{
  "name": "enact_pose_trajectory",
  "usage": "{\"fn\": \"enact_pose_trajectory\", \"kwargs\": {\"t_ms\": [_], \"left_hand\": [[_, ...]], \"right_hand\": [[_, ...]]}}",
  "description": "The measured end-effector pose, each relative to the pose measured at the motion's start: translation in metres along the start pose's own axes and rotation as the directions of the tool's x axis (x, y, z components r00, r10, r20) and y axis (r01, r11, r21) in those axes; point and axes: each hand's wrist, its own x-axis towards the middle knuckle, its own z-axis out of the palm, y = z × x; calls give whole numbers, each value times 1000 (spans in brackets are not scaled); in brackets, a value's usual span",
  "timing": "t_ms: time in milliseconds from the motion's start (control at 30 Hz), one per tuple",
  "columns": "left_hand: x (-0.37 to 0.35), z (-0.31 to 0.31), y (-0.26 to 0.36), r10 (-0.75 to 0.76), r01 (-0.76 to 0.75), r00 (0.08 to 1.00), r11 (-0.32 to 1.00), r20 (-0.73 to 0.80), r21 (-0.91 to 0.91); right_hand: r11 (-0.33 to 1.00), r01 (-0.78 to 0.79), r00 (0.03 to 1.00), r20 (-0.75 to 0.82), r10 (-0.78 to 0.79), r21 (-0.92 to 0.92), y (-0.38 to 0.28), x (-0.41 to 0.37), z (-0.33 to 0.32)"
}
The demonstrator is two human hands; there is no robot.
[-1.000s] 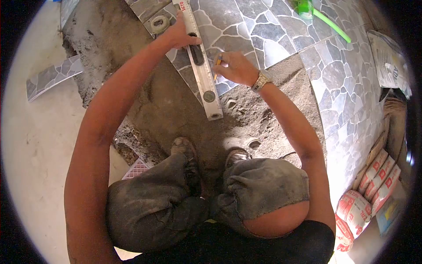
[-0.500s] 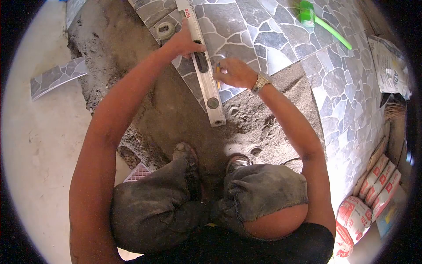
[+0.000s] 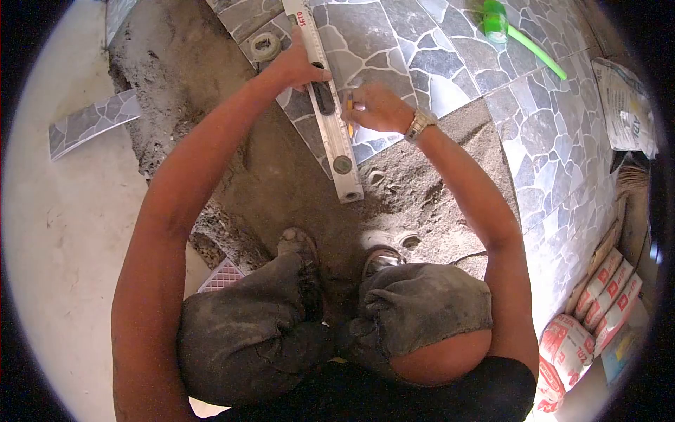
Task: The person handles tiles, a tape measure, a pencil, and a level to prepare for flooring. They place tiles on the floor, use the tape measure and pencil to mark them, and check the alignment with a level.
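A silver spirit level (image 3: 330, 130) lies slantwise across grey stone-patterned tiles (image 3: 362, 32), its near end reaching over the sand. My left hand (image 3: 295, 65) grips the level's upper part, fingers on one side and thumb over it. Close to the level's right edge, my right hand (image 3: 376, 109) pinches a yellow pencil (image 3: 349, 116) against the tile. A watch (image 3: 420, 126) is on my right wrist. The round tape-like item (image 3: 265, 46) rests on the tile left of my left hand.
A green mallet (image 3: 496, 27) lies on the tiles at upper right. Loose sand (image 3: 443, 176) borders them. A cut tile piece (image 3: 95, 123) sits at left. Red and white bags (image 3: 566, 344) stand at lower right, a white sack (image 3: 622, 105) above them.
My right hand has shifted slightly up and to the right with the pencil. My left hand stays on the level.
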Motion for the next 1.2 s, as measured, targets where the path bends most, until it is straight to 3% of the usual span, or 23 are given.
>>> {"fn": "enact_pose_trajectory", "kwargs": {"t_ms": [100, 200, 300, 400, 500, 600, 700, 800, 833, 933, 1033, 1133, 1200], "left_hand": [[-5, -3, 6, 15, -14, 1000, 999, 13, -48], [5, 0, -10, 90, -89, 996, 992, 15, -93], [10, 2, -14, 172, -167, 985, 975, 18, -149], [8, 0, -11, 152, -146, 988, 980, 37, -137], [1, 1, -8, 132, -131, 991, 973, -6, -188], [1, 0, -11, 176, -174, 984, 949, -16, -262], [6, 3, -18, 194, -200, 980, 947, -50, -252], [4, 2, -13, 67, -70, 997, 995, -31, -69], [3, 0, -10, 51, -52, 999, 995, -16, -86], [4, 0, -10, 37, -36, 999, 993, 7, -111], [10, 5, -19, 93, -95, 994, 995, -48, -41], [19, 14, -32, 163, -158, 979, 986, -120, 50], [19, 13, -32, 173, -173, 978, 985, -115, 2]], "right_hand": [[985, -169, 981, 95, 171, -28, 8, 19, -8], [987, -93, 984, -142, 111, 129, 20, 44, -23], [995, -63, 972, -223, 77, 73, 48, 76, -29], [990, -15, 978, -206, -14, -137, 48, 80, -30], [982, -134, 990, 28, 139, -136, 20, 73, -38], [992, -115, 993, 3, 115, 52, 40, 99, -43], [973, -209, 951, -251, 180, -93, 72, 146, -53], [990, -131, 932, -336, 138, 42, 97, 183, -65], [990, -85, 908, -400, 123, 111, 101, 197, -62], [970, -241, 834, -515, 199, -16, 100, 217, -62], [968, -250, 817, -540, 203, -15, 108, 223, -55], [926, -375, 799, -517, 308, -28, 102, 222, -44], [946, -322, 816, -518, 255, -42, 98, 219, -45]]}}
